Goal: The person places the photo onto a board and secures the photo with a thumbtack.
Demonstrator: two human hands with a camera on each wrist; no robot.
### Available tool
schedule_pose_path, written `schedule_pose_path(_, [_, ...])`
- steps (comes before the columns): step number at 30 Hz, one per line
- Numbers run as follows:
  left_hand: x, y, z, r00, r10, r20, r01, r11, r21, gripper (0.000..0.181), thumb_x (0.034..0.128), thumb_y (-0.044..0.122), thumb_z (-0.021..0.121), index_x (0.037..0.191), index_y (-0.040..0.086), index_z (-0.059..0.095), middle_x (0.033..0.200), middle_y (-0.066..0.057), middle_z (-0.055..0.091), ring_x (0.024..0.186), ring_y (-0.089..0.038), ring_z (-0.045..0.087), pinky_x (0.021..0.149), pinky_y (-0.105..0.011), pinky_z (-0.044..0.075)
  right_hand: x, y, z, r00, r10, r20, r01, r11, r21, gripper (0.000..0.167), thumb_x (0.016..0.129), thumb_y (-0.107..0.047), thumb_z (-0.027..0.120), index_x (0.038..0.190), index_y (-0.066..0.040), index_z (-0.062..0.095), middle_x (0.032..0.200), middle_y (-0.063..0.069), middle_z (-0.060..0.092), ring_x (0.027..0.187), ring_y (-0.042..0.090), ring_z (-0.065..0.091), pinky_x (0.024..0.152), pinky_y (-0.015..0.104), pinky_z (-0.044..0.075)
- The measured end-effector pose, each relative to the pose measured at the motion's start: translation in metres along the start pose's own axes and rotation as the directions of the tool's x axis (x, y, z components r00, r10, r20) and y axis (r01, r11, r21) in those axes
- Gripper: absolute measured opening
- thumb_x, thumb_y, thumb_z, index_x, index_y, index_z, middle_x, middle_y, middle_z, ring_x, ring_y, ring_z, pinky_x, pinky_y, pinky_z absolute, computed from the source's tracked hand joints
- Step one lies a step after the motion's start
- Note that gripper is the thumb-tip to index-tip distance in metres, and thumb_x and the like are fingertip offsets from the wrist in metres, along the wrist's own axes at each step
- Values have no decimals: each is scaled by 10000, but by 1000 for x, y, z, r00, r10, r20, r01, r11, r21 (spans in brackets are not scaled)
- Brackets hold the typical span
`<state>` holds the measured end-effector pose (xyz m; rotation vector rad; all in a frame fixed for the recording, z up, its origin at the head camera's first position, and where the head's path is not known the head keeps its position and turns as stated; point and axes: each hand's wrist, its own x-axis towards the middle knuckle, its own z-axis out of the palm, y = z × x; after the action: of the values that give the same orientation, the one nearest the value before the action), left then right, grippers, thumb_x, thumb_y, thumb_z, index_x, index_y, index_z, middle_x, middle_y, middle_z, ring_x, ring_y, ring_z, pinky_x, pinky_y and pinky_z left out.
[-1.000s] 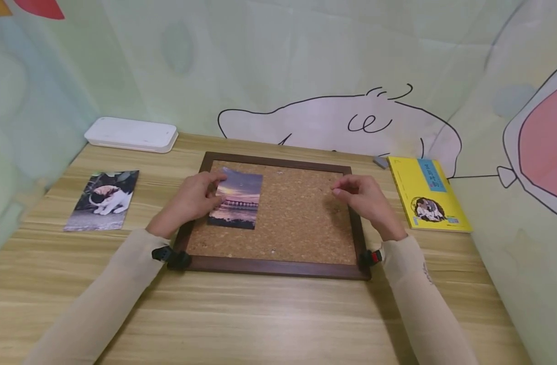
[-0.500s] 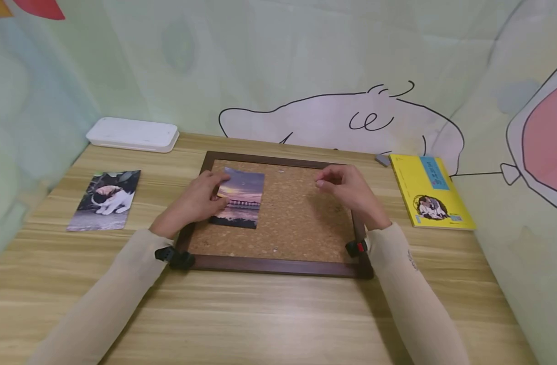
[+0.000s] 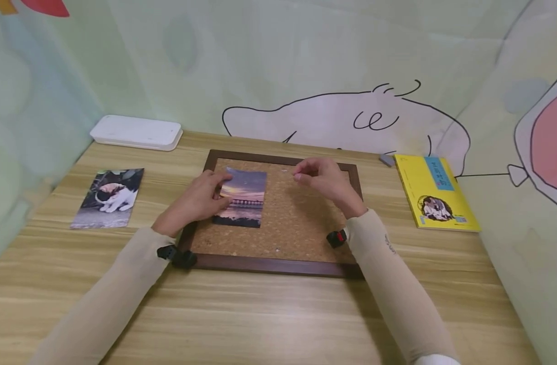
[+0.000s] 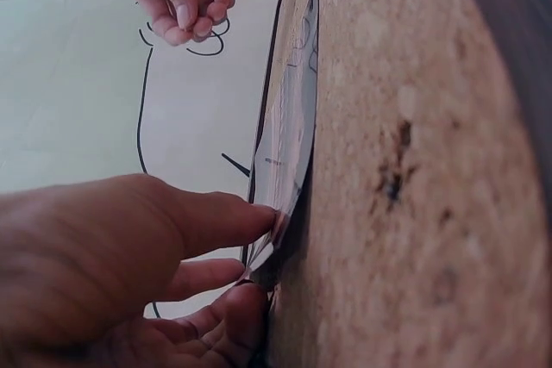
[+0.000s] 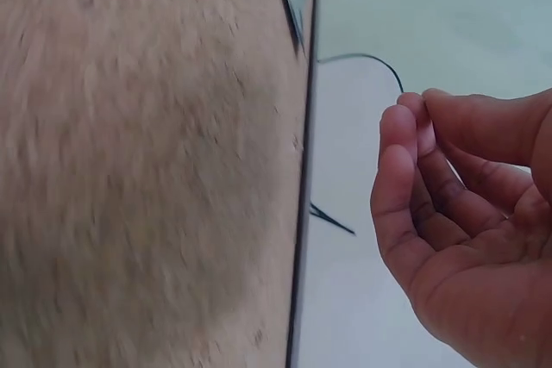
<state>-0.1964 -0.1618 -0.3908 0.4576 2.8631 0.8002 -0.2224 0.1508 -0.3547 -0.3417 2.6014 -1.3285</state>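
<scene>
My left hand pinches the left edge of a sunset-and-pier photo between thumb and fingers. The photo lies over the left part of a cork board with a dark wooden frame. In the left wrist view, the photo's sheet bows up off the cork. My right hand hovers above the board's right part, apart from the photo. Its thumb and fingertips meet in a pinch, also seen on the right hand in the right wrist view. A tiny pinkish spot shows at the tips; its kind is unclear.
A cat photo lies on the table left of the board. A white case stands at the back left. To the right are a yellow book and a small grey block. A printed cloth wall rises behind.
My right hand has moved left over the board, from its right edge towards the photo, fingertips still together. My left hand stays at the photo's left edge.
</scene>
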Motion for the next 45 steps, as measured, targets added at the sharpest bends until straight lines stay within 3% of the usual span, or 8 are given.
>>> schedule_pose_path(5, [0, -1, 1, 1000, -5, 13, 5, 1000, -6, 640, 987, 145, 712, 1557, -50, 495, 1276, -283, 552, 1051, -346, 545, 888, -484, 486, 9, -5, 18, 1000, 10, 11, -9, 999, -46, 148, 1054, -158, 688, 1117, -69, 789, 1087, 91, 737, 983, 232, 623, 833, 339, 508])
schedule_pose_path(10, [0, -4, 1, 1000, 0, 5, 1, 1000, -21, 628, 983, 145, 719, 1537, -67, 513, 1167, -227, 521, 1091, -341, 483, 899, -470, 430, 18, -12, 35, 1000, -7, 30, 8, 998, -58, 127, 1054, -157, 686, 1077, -90, 792, 1078, 80, 739, 1005, 230, 623, 865, 359, 518])
schedule_pose_path(17, [-2, -3, -2, 1000, -3, 8, 3, 1000, -9, 621, 983, 161, 729, 1521, -76, 530, 1080, -190, 513, 1071, -332, 473, 854, -432, 398, 32, -23, 52, 995, -28, 94, 33, 998, -51, 131, 1044, -144, 687, 1064, -61, 786, 999, 61, 720, 919, 189, 592, 778, 303, 482])
schedule_pose_path(32, [0, -1, -1, 998, -39, 54, 40, 999, -13, 636, 1012, 173, 703, 1575, -29, 488, 1183, -215, 500, 1081, -328, 464, 821, -403, 389, 56, -31, 66, 985, 20, 171, -9, 998, -62, 98, 1040, -112, 697, 1036, -58, 778, 939, 55, 741, 844, 159, 674, 748, 247, 520])
schedule_pose_path(38, [1, -2, 0, 998, -44, 54, 44, 999, -8, 636, 1014, 179, 702, 1578, -21, 488, 1184, -210, 499, 1074, -322, 465, 804, -389, 385, 61, -32, 70, 976, 53, 210, -35, 996, -87, 102, 1038, -110, 688, 1029, -64, 778, 959, 29, 717, 873, 152, 610, 757, 248, 481])
schedule_pose_path(45, [2, -4, 0, 998, -36, 50, 37, 999, -21, 635, 1005, 161, 709, 1568, -38, 492, 1125, -189, 495, 1049, -307, 457, 782, -371, 368, 68, -32, 76, 976, 42, 216, -12, 990, -139, 110, 1031, -127, 701, 1031, -84, 802, 978, 13, 723, 903, 147, 578, 771, 249, 450])
